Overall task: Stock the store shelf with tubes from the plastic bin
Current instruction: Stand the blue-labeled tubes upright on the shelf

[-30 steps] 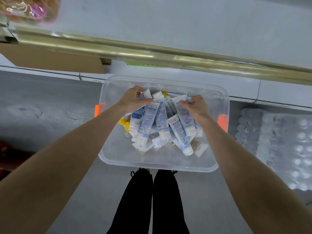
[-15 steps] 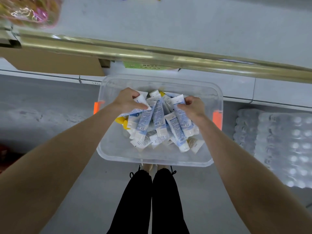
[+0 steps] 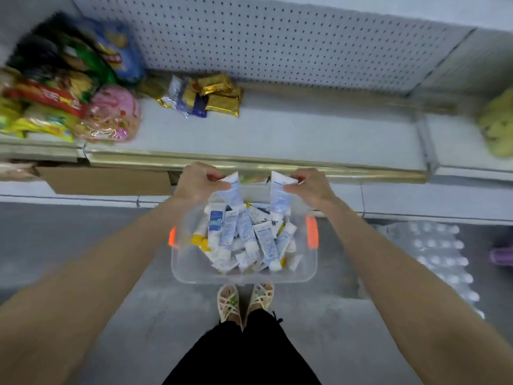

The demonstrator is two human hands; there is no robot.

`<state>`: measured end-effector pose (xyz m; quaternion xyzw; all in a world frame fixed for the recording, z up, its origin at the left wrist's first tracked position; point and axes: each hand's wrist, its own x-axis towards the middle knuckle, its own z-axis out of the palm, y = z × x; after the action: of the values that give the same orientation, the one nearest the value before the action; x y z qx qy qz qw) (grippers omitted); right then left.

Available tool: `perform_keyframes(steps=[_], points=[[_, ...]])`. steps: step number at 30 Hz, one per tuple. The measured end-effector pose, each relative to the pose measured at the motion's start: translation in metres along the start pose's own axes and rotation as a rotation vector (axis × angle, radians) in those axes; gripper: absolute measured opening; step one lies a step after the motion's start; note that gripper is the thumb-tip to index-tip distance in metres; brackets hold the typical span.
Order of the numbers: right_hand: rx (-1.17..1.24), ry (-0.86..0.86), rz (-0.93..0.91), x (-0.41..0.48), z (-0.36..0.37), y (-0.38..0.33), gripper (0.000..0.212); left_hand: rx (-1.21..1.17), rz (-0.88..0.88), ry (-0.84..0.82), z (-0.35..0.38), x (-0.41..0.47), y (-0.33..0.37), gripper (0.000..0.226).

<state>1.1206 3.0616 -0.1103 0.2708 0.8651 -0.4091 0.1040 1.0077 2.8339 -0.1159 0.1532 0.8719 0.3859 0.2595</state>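
Store aisle: grey floor, white shelf with pegboard back ahead.

Left hand pinches the crimped end of a white-and-blue tube, thumb against curled fingers; it hangs cap-down. Right hand pinches a second tube the same way. Both are held over the far edge of the clear plastic bin, just below the shelf's gold front rail.

Bin on the floor before sandalled feet, orange latches at its sides, loose heap of tubes inside.

On shelf: snack bags left, gold packets towards the back. Wrapped water bottles on the floor right of the bin.
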Motion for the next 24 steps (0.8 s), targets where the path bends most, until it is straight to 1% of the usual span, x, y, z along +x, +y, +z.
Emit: perform_keyframes(steps=[1,3,6,8,10,12,14,17,19,21,24], points=[[-0.033,0.012,-0.029,-0.001,-0.011,-0.01,0.015,0.01,0.036,0.009,-0.005,0.0,0.013,0.015],[-0.074,0.054,-0.085,-0.015,-0.042,-0.036,0.009,0.052,0.163,0.045,-0.025,-0.007,0.052,0.015],[-0.065,0.174,-0.168,-0.04,-0.095,-0.076,0.016,0.091,0.334,0.087,-0.059,-0.017,0.115,0.011],[-0.072,0.243,-0.201,-0.056,-0.128,-0.1,0.022,0.102,0.418,0.107,-0.077,-0.023,0.155,0.014],[-0.058,0.303,-0.244,-0.073,-0.16,-0.122,0.026,0.106,0.503,0.131,-0.093,-0.03,0.19,0.011],[-0.06,0.367,-0.297,-0.087,-0.19,-0.142,0.021,0.087,0.598,0.178,-0.107,-0.034,0.223,0.009],[-0.061,0.421,-0.345,-0.099,-0.221,-0.161,0.014,0.061,0.68,0.211,-0.121,-0.038,0.256,0.015],[-0.027,0.451,-0.386,-0.113,-0.262,-0.184,0.007,0.033,0.737,0.208,-0.138,-0.039,0.301,0.016],[0.005,0.47,-0.415,-0.117,-0.287,-0.196,0.008,0.008,0.762,0.209,-0.146,-0.037,0.329,0.012],[0.039,0.495,-0.433,-0.114,-0.309,-0.202,0.007,-0.018,0.784,0.206,-0.148,-0.029,0.353,0.015],[0.064,0.51,-0.449,-0.096,-0.337,-0.203,0.012,-0.016,0.798,0.218,-0.144,-0.011,0.383,0.012]])
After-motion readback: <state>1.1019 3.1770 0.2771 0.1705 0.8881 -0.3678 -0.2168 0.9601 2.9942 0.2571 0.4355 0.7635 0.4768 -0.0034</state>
